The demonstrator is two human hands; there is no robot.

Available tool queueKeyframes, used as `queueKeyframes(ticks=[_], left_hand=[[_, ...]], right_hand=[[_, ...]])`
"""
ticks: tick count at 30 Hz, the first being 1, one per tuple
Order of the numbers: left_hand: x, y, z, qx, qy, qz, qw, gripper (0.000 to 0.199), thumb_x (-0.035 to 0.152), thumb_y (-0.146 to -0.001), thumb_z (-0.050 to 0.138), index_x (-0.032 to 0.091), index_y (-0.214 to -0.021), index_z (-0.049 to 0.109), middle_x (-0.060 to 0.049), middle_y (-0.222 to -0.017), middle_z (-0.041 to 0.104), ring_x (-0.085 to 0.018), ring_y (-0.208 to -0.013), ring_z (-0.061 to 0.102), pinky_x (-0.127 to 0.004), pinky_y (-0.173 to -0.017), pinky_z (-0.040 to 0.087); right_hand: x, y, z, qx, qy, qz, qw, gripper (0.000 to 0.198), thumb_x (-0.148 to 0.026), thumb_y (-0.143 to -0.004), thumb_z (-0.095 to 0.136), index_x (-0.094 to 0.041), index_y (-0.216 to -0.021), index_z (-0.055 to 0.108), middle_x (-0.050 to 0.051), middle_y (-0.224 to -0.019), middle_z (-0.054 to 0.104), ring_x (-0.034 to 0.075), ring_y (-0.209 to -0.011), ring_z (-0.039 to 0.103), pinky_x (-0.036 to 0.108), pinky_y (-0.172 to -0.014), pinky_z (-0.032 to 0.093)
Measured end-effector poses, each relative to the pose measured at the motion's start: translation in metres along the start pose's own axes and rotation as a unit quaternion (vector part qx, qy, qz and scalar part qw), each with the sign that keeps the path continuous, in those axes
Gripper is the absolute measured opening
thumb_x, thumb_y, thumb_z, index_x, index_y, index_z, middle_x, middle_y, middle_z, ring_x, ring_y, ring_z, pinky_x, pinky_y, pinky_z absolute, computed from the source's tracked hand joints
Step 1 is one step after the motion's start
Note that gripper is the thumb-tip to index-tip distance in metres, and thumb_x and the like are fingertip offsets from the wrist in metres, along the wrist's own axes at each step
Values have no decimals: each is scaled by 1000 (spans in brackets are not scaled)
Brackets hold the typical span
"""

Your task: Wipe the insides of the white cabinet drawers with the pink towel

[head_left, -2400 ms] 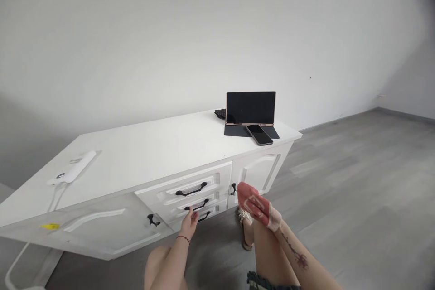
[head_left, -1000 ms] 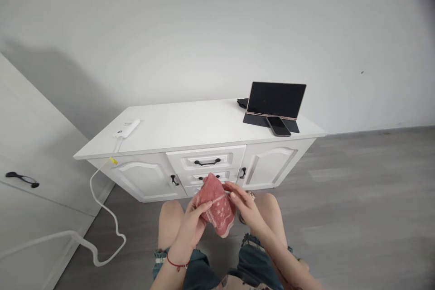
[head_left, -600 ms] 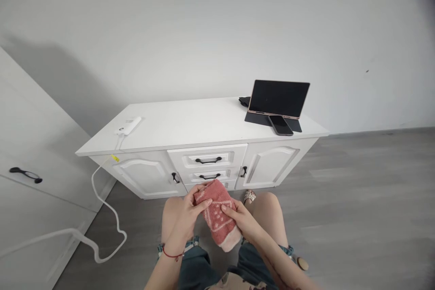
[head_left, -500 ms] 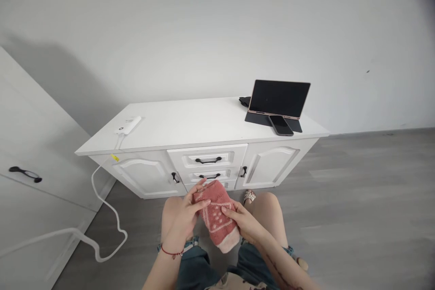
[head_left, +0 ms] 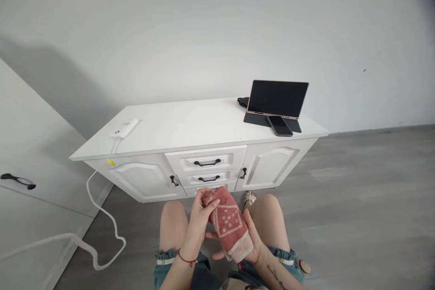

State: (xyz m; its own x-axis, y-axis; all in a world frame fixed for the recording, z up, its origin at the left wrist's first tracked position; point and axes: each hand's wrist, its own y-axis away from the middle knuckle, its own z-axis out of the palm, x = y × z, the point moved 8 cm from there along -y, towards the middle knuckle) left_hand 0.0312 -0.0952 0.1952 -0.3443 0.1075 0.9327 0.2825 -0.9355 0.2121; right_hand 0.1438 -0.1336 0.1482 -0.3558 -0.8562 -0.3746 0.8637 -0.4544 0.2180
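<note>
Red fabric with a pale pattern forms the sock point(head_left: 228, 219), held in the air between the person's knees point(head_left: 173, 219); whether it is one sock or a pair laid together cannot be told. Taking twelve as straight away from the body, its long axis slants from eleven o'clock to five, with the pale end point(head_left: 240, 247) at five. The left hand point(head_left: 200, 210) is at the eleven o'clock end, thumb on top and fingers behind, clamped on that edge. The right hand point(head_left: 258, 247) lies under the lower part, thumb up along the three o'clock edge and fingers spread, tips showing past the eight o'clock edge, so it seems to cradle rather than grip. The pale end is thus nearer the right hand, the far end nearer the left, and the sock spans the two. At twelve, beyond the sock, stands the white cabinet point(head_left: 176, 122), with the tablet point(head_left: 277, 99) and phone point(head_left: 279, 125) toward one o'clock.
</note>
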Motion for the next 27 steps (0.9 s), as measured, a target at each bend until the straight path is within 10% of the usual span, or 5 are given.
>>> queueKeyframes(ticks=[7,12,17,27], left_hand=[[-16,-25,11,-120,29,-127,984,38,24,-66,79,20,-101,64,-6,-90,69,-20,-83,64,-29,-72,47],[-29,-108,-23,75,165,-204,962,15,8,-72,71,16,-81,62,-5,-78,66,-15,-71,63,-27,-74,49],[-42,-167,-30,106,188,-238,947,9,12,-77,68,14,-82,61,-7,-70,62,-19,-71,65,-35,-77,52],[-51,-147,-29,94,220,-158,958,15,10,-75,71,17,-69,59,-3,-70,68,-13,-63,65,-32,-81,52]], right_hand=[[1,10,-13,23,-99,-25,995,64,-57,-62,70,-19,-113,63,8,-132,56,13,-90,57,22,-70,44],[0,20,-30,61,-168,-12,984,52,-56,-74,64,-17,-107,63,5,-114,65,7,-78,56,19,-71,44],[20,33,-66,112,-149,-35,982,46,-60,-75,62,-19,-96,67,4,-101,68,11,-77,59,25,-72,47],[38,42,-105,205,-119,-74,969,33,-59,-67,69,-27,-74,67,6,-80,70,20,-66,62,40,-70,53]])
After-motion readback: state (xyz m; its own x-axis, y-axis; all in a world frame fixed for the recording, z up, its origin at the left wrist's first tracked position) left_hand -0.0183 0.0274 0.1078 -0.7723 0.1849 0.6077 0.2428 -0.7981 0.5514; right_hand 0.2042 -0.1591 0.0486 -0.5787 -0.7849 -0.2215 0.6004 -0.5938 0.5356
